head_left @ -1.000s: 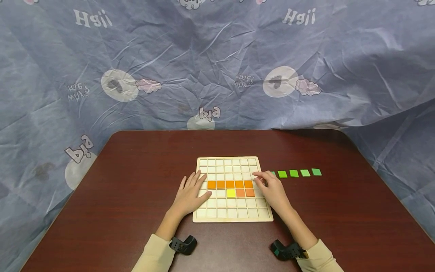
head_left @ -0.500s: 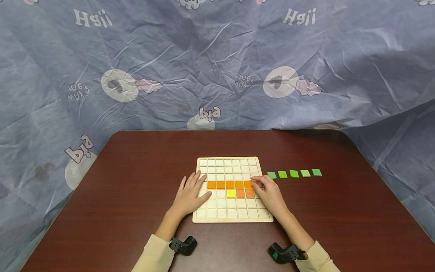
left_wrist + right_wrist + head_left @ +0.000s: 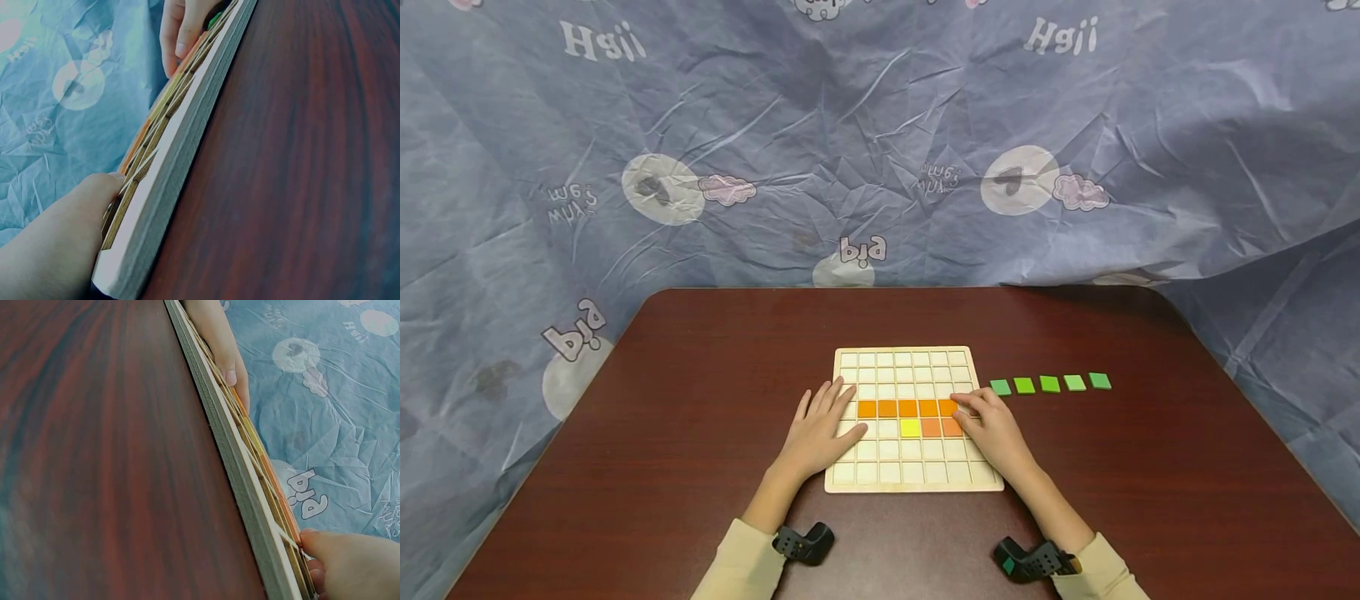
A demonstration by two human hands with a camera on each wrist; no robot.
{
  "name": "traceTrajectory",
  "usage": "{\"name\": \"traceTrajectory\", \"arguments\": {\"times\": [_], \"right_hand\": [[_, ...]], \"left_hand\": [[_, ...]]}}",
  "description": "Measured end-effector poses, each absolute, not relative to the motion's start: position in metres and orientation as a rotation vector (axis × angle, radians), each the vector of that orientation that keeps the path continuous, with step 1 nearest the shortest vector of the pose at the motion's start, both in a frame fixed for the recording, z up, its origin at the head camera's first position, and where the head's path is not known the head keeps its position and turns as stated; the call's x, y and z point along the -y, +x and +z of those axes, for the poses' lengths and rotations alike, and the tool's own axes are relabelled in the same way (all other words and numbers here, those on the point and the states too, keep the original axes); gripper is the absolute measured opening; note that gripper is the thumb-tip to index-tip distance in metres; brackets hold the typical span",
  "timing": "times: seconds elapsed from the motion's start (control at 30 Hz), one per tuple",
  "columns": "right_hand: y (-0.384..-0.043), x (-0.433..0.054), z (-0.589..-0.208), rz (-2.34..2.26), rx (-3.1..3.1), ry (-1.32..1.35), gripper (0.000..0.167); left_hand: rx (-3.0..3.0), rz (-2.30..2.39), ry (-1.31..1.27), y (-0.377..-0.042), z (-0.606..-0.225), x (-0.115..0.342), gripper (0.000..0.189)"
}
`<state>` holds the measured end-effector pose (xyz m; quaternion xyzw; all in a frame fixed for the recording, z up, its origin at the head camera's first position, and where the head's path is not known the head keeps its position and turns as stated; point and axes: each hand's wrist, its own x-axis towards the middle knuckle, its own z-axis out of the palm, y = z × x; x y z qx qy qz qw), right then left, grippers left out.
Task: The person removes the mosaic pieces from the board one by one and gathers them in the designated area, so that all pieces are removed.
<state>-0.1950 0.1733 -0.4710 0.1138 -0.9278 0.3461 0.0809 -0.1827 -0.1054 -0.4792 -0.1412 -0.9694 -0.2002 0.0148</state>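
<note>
A pale wooden grid board [image 3: 890,472] lies on the table. One row holds several orange tiles [image 3: 907,408]; the nearer row has a yellow tile [image 3: 910,427] and two orange-red tiles [image 3: 931,427]. My left hand [image 3: 820,425] rests on the board's left edge with spread fingers, thumb over the frame, as the left wrist view also shows. My right hand [image 3: 996,427] bends over the right side. Its thumb and index finger pinch at the rightmost orange tile [image 3: 947,408], covering its right end. In the right wrist view, the thumb [image 3: 315,542] meets the orange strip.
Several green tiles [image 3: 1049,384] lie in a spaced row on the dark wood table [image 3: 700,400], right of the board. A printed grey-blue cloth [image 3: 880,150] hangs behind the table. Black wrist cameras [image 3: 805,543] sit on both wrists.
My right hand has moved nearer and slightly left, from the board's right edge to the end of the orange row. This uncovers the leftmost green tile. The left hand stays put.
</note>
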Motion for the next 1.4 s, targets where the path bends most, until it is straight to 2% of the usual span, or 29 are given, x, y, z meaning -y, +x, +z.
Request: {"name": "traceTrajectory", "arguments": {"times": [0.47, 0.67, 1.4], "right_hand": [[-0.1942, -0.1737, -0.4703, 1.06, 2.729, 0.378, 0.025], [-0.1948, -0.173, -0.4699, 1.081, 2.705, 0.381, 0.019], [-0.1906, -0.1745, -0.4614, 1.23, 2.639, 0.289, 0.013]], "left_hand": [[3.03, -0.621, -0.439, -0.1836, -0.4785, 0.1047, 0.067], [3.031, -0.625, -0.443, -0.1833, -0.478, 0.1048, 0.067], [3.024, -0.629, -0.447, -0.1829, -0.4785, 0.1043, 0.067]]}}
